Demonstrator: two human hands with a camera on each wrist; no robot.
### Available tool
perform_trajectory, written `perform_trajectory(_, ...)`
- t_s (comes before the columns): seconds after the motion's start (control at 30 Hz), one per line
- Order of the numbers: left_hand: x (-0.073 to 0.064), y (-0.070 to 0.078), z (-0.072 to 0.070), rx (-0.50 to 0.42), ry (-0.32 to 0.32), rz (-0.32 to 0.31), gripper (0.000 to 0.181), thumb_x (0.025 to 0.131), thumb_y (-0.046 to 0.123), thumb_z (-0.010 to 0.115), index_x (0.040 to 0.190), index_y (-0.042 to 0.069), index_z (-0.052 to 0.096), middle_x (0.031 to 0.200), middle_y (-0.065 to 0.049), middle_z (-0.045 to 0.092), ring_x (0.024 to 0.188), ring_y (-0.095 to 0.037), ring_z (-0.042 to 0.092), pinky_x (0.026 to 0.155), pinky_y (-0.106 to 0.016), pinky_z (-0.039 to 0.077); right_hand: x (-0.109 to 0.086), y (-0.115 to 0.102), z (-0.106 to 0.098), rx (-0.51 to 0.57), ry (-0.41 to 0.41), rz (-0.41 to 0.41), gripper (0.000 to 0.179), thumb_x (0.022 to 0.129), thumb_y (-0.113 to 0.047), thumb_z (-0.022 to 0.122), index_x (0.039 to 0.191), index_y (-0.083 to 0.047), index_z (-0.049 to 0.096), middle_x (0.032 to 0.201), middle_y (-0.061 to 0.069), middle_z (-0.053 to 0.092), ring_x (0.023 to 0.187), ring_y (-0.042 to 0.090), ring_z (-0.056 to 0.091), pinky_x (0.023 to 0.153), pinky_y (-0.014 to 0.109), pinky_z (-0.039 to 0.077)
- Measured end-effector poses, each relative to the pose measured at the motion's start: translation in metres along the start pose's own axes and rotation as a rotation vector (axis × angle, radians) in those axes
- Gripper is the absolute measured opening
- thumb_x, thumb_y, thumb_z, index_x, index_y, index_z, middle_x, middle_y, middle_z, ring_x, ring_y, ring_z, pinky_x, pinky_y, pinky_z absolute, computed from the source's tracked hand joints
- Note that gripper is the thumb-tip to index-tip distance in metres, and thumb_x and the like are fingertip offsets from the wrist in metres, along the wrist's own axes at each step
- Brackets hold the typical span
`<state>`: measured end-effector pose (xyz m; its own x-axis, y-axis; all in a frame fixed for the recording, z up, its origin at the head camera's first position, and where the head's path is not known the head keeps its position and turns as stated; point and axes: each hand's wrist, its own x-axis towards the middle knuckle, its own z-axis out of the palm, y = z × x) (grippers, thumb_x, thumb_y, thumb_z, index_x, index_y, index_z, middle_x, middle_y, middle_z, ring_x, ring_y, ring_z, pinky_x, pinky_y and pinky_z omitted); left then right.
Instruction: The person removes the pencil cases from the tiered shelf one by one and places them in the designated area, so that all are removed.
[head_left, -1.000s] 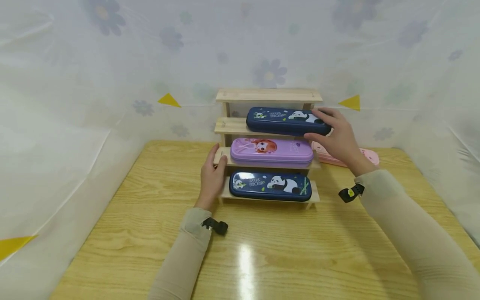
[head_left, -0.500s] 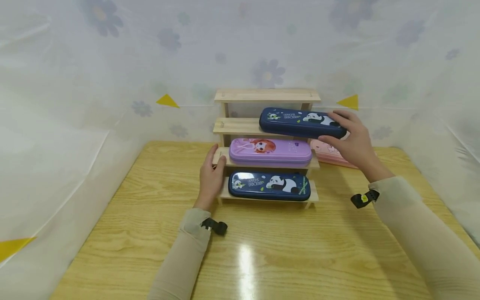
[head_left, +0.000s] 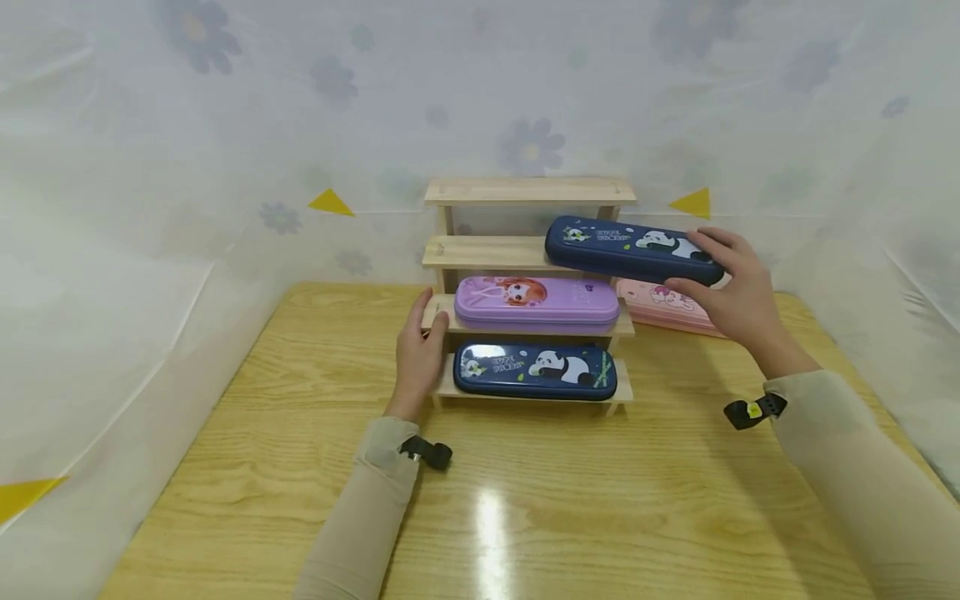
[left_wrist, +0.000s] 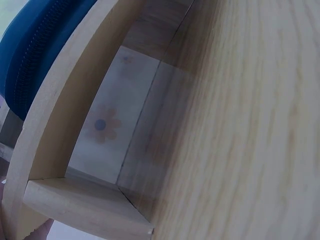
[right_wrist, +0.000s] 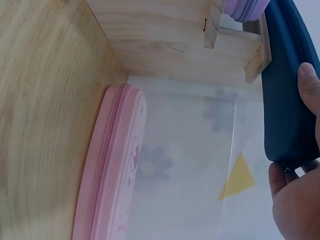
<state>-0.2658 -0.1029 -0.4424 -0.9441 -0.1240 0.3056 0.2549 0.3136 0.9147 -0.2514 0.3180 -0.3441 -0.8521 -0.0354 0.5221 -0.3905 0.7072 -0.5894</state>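
Note:
My right hand (head_left: 742, 287) grips the right end of a navy pencil case (head_left: 626, 250) with a panda print, thumb along its front side. The pencil case is held tilted, overlapping the right part of a stepped wooden shelf (head_left: 480, 250) in the head view. From the right wrist, its dark blue underside (right_wrist: 287, 115) shows near the shelf. My left hand (head_left: 420, 358) holds the shelf's left end at the second step from the bottom, thumb in front. A purple pencil case (head_left: 573, 304) lies on that step, and another navy panda pencil case (head_left: 536, 371) on the lowest.
A pink pencil case (head_left: 663, 304) lies on the wooden table (head_left: 570, 500) to the right of the shelf, partly behind my right hand. The shelf's top board (head_left: 528, 190) stands close to the flower-patterned curtain (head_left: 375, 125) at the back.
My right hand has moved right with the navy pencil case, drawing it off toward the shelf's right side and tilting its right end down. My left hand stays at the shelf.

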Motion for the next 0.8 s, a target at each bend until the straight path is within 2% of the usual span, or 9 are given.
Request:
perform_trajectory(0.1,0.000,0.000,0.000,0.000,-0.003,-0.003,0.054,0.102,0.036,0.051,0.152,0.019,0.041,0.153,0.004,0.040,0.140,-0.016,0.034,0.116,-0.038,0.026,-0.006,0.004,-0.005,-0.004,0.008,0.020,0.071,0.083,-0.015,0.081,0.147,-0.018,0.050,0.151,0.004,0.039,0.137,0.031,0.035,0.104,0.025,0.034)
perform_trajectory(0.2,0.000,-0.001,-0.001,0.005,-0.004,0.000,0.054,0.102,0.036,0.051,0.152,0.019,0.041,0.153,0.004,0.040,0.140,-0.015,0.034,0.116,-0.037,0.026,-0.012,0.008,-0.010,-0.012,0.016,0.033,0.070,0.085,-0.018,0.080,0.148,-0.021,0.049,0.151,0.001,0.039,0.138,0.026,0.034,0.094,0.010,0.030)
perform_trajectory(0.47,0.000,0.000,-0.001,0.018,-0.004,-0.008,0.053,0.102,0.036,0.050,0.152,0.019,0.040,0.153,0.004,0.040,0.139,-0.016,0.036,0.115,-0.038,0.028,-0.024,0.017,-0.024,-0.016,0.056,0.056,0.068,0.085,-0.016,0.079,0.147,-0.020,0.050,0.150,0.001,0.040,0.137,0.017,0.033,0.096,0.008,0.031)
perform_trajectory(0.8,0.000,0.002,-0.002,0.016,-0.012,-0.002,0.054,0.102,0.035,0.050,0.152,0.018,0.040,0.154,0.002,0.039,0.142,-0.017,0.032,0.117,-0.037,0.024,-0.043,0.033,-0.042,-0.011,0.101,0.126,0.069,0.087,-0.014,0.077,0.148,-0.019,0.047,0.152,0.002,0.036,0.137,0.015,0.033,0.103,0.010,0.032)
